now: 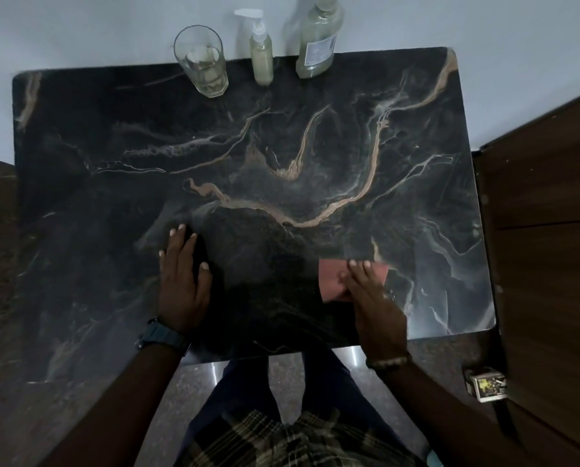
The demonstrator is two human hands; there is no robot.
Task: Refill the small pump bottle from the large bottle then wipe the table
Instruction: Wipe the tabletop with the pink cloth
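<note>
Here, the right hand (369,294) is pressing flat on a pink cloth (332,281) near the front edge of the tabletop (113,163), toward its right front corner; the fingers (359,267) are lying extended over the cloth rather than clenching it. The left hand (184,281) is resting palm down and released on the bare surface, toward the middle of the front edge, holding nothing and well apart from the cloth. A watch (162,335) is sitting on the left wrist and a beaded band (388,362) on the right.

Along the back edge, three vessels are standing in a row: a drinking glass (202,62), the small pump bottle (261,52) with its pump head on, and the large bottle (318,38), which is partly full of a pale liquid. The small bottle is also showing pale liquid inside.

Judging from this layout, the wiping step is in hand. To do it well, the cloth should be kept flat under an even palm pressure and carried in overlapping strokes from edge to edge, the left hand bracing the tabletop, with care near the back edge so that the upright bottles and glass are not knocked over.
</note>
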